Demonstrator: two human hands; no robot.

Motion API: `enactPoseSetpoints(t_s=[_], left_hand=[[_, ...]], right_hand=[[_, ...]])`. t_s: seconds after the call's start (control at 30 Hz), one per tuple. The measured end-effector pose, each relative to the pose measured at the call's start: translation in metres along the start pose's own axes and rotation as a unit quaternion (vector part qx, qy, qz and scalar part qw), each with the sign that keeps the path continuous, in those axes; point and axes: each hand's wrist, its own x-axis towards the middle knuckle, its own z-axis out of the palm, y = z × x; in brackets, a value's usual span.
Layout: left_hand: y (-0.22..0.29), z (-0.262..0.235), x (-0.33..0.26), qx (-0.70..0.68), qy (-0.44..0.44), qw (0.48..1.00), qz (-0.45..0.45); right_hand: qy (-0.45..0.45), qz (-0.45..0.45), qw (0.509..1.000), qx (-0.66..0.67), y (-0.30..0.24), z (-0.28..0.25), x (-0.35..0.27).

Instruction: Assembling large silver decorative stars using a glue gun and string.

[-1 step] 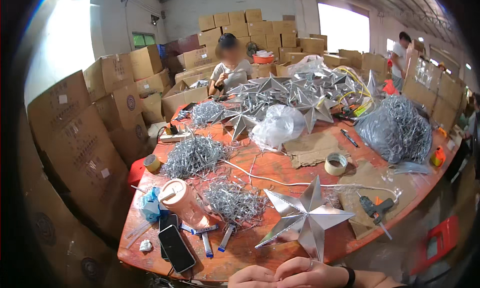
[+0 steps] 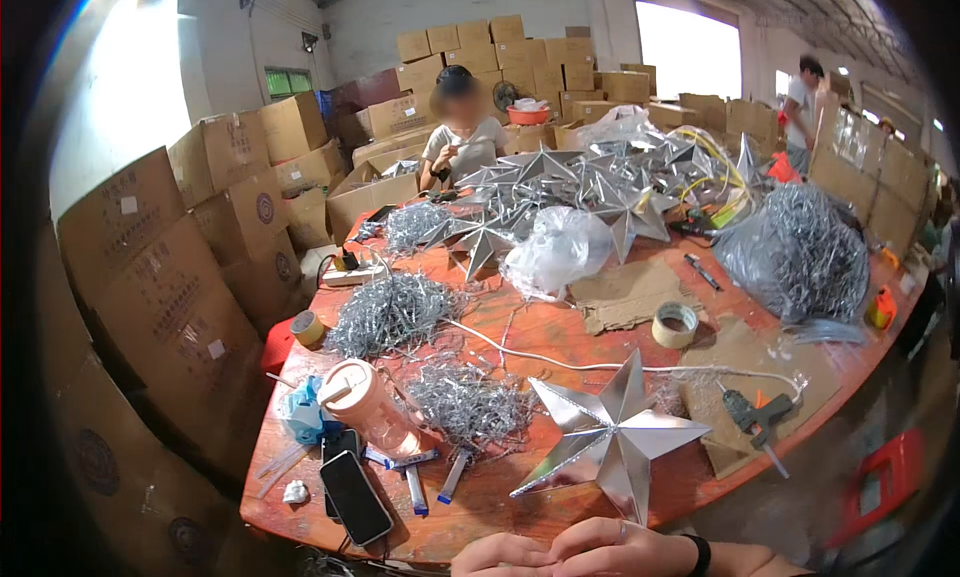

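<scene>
Head view. The left hand point(image 2: 500, 555) and right hand point(image 2: 610, 547) lie touching at the table's point(image 2: 560, 337) near edge, fingers curled loosely; whether they hold anything cannot be told. A silver star point(image 2: 610, 437) lies on the table just beyond the right hand, apart from it. A phone point(image 2: 355, 497) and a pink cup point(image 2: 368, 405) lie to the left.

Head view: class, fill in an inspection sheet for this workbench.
Surface: orange-red wooden table, crowded.
Job's things: large silver star nearest both hands; pile of silver stars farther back.
Clutter: silver wire tangles, pink cup, phone, tape roll, glue gun.
Hands: left hand and right hand at the near edge, together, holding nothing visible.
Cables: white cord across table.
Surroundings: stacked cardboard boxes; a seated person.
</scene>
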Motion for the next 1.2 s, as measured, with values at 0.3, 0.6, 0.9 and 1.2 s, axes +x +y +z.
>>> enactPoseSetpoints(t_s=[0.3, 0.6, 0.9, 1.2], left_hand=[[0.022, 0.002, 0.020, 0.195, -0.028, 0.980, 0.007], [0.025, 0.044, 0.030, -0.043, -0.130, 0.984, -0.113], [0.027, 0.043, 0.044, 0.106, -0.007, 0.986, -0.125], [0.026, -0.053, -0.012, 0.301, 0.338, 0.873, -0.181]], right_hand=[[-0.106, 0.015, 0.993, 0.042, -0.011, -0.034, -0.020], [-0.162, -0.053, 0.984, 0.043, -0.027, -0.055, -0.030], [-0.228, -0.013, 0.966, -0.121, -0.043, -0.090, -0.027], [0.224, 0.239, 0.808, -0.489, -0.092, -0.172, -0.126]])
